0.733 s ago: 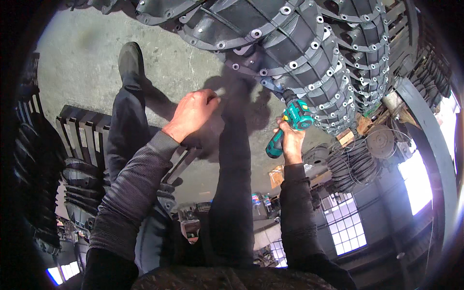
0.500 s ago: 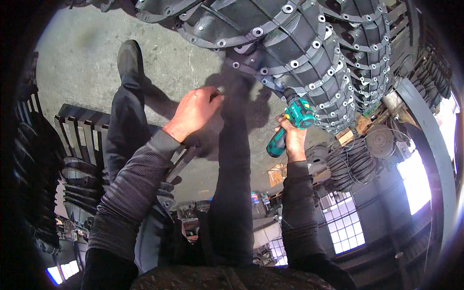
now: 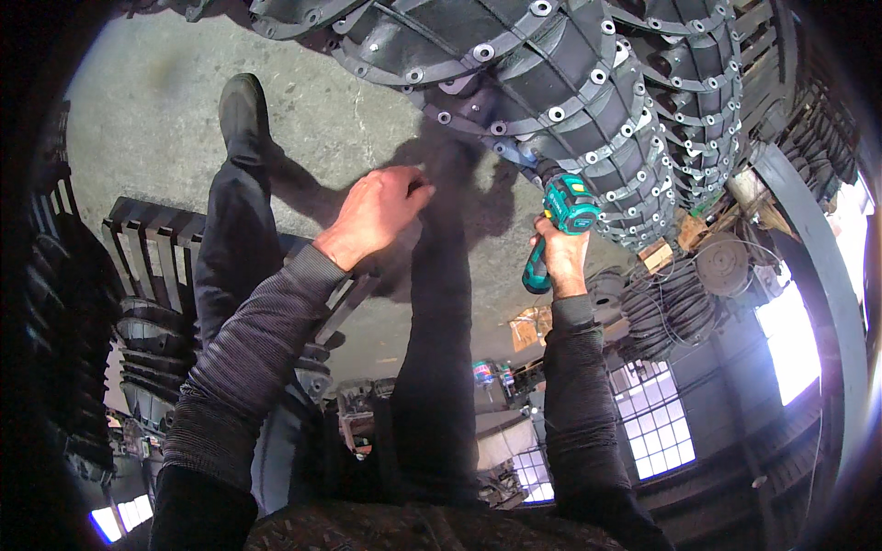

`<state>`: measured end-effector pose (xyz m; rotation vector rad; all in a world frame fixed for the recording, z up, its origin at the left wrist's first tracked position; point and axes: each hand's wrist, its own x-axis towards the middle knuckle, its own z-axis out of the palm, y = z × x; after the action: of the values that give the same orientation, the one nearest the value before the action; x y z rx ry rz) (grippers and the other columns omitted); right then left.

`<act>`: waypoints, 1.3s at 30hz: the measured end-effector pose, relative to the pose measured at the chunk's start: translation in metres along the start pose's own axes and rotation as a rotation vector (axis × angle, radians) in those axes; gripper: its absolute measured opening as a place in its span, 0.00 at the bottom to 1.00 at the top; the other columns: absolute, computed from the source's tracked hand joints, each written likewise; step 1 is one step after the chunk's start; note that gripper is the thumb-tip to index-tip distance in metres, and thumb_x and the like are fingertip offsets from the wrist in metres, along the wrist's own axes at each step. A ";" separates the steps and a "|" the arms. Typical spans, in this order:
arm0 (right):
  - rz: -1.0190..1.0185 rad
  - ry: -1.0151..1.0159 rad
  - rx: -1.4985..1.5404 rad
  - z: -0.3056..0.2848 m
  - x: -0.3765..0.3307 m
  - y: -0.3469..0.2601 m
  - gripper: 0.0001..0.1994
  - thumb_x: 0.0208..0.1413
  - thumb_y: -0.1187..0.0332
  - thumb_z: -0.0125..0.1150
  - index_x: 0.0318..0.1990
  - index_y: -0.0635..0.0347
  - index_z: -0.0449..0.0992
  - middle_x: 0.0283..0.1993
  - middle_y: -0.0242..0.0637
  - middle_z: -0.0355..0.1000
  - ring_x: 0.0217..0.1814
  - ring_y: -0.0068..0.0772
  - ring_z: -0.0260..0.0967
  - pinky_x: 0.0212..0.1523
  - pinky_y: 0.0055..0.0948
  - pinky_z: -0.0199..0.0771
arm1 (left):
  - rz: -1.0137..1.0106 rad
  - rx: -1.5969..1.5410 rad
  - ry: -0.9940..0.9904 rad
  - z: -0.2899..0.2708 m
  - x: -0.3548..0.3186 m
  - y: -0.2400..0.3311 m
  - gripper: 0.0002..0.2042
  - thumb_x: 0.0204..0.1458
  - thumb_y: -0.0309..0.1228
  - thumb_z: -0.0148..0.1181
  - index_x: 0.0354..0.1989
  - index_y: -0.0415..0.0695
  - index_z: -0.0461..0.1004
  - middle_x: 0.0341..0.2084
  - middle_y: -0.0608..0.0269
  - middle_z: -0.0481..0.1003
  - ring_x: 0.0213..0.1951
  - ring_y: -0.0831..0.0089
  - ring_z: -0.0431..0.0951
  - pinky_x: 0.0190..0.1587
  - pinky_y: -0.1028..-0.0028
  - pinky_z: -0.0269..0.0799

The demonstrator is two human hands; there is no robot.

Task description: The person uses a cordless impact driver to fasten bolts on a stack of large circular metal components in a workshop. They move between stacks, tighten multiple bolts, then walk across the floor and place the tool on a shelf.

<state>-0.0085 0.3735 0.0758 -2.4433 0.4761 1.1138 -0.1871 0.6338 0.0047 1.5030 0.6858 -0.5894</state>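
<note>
My right hand (image 3: 564, 255) is wrapped round the handle of a teal and black cordless drill (image 3: 571, 205). The drill's dark front end points up and left, close to the lower edge of a stack of grey cast metal housings (image 3: 537, 87). Whether its tip touches a housing, I cannot tell. These housings have ribbed walls and flanges with bolt holes. My left hand (image 3: 375, 211) hovers over the floor, left of the drill, with thumb and fingers curled together. Anything pinched in those fingers is hidden or too small to make out.
A second stack of housings (image 3: 694, 101) rises at the right. Black slatted metal parts (image 3: 156, 241) lie at the left, beside my leg. A small wooden block (image 3: 655, 256) and a coil of dark ribbed parts (image 3: 663, 312) are at the right. Concrete floor (image 3: 312, 101) lies below.
The drill has turned in my right hand, its handle swinging right and more upright. My right forearm has shifted slightly right. My left hand has moved a little to the right, fingers still curled.
</note>
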 end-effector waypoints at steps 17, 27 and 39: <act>0.018 0.033 -0.061 0.001 0.004 0.003 0.07 0.53 0.78 0.66 0.40 0.66 0.80 0.32 0.35 0.79 0.23 0.30 0.77 0.26 0.32 0.76 | 0.034 0.099 -0.026 0.011 -0.005 -0.009 0.16 0.62 0.41 0.63 0.43 0.39 0.83 0.36 0.42 0.83 0.42 0.42 0.84 0.46 0.50 0.79; -0.067 -0.027 -0.063 -0.013 -0.001 0.015 0.09 0.56 0.79 0.66 0.44 0.66 0.83 0.36 0.35 0.82 0.30 0.26 0.77 0.33 0.30 0.79 | 0.039 0.174 -0.040 0.012 -0.005 -0.033 0.15 0.64 0.39 0.63 0.46 0.38 0.81 0.37 0.40 0.82 0.43 0.41 0.83 0.47 0.51 0.78; -0.139 -0.099 0.222 0.032 -0.078 -0.017 0.16 0.57 0.83 0.67 0.53 0.65 0.81 0.45 0.40 0.83 0.32 0.27 0.78 0.35 0.29 0.79 | 0.013 0.132 0.110 -0.010 0.002 -0.031 0.15 0.62 0.41 0.62 0.42 0.40 0.82 0.35 0.42 0.83 0.41 0.41 0.84 0.45 0.49 0.79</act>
<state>-0.0693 0.4151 0.1205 -2.1831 0.3720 1.0584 -0.2084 0.6440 -0.0179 1.6710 0.7329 -0.5543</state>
